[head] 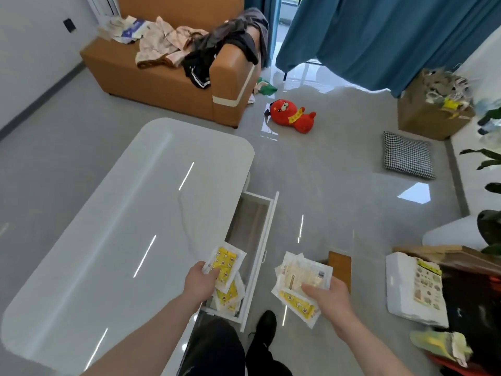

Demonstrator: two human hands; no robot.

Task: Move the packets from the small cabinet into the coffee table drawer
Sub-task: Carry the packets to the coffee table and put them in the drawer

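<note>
The white coffee table (113,226) has its side drawer (253,229) pulled open toward the floor. Two yellow-and-white packets (229,295) lie in the near end of the drawer. My left hand (199,280) holds one yellow-printed packet (225,263) just above them, over the drawer's near end. To the right of the drawer, my right hand (324,297) grips a fanned stack of several packets (299,283), yellow and pale, over the bare floor. The small cabinet is not clearly in view.
An orange sofa (173,80) with clothes stands behind the table. On the floor lie a red plush toy (292,116) and a checked cushion (408,156). A white foam box (414,291) and a cardboard box (431,112) stand at the right. My legs are beside the drawer.
</note>
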